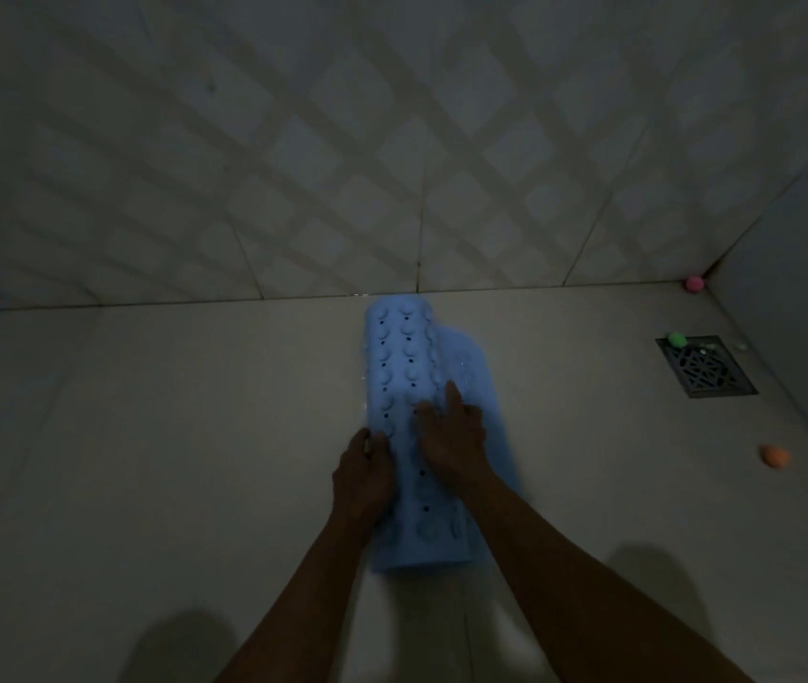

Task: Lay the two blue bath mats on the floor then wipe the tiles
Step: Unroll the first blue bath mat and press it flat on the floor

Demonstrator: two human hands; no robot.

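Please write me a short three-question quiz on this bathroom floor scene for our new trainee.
1. True or false: the blue bath mat already lies fully flat on the floor.
2. Which hand rests with straight fingers on top of the mat? A) left hand B) right hand
3. Fill in: the small green thing sits at the edge of the floor ____.

Key
1. False: it is partly rolled, suction cups facing up.
2. B; the left hand grips the mat's left edge.
3. drain
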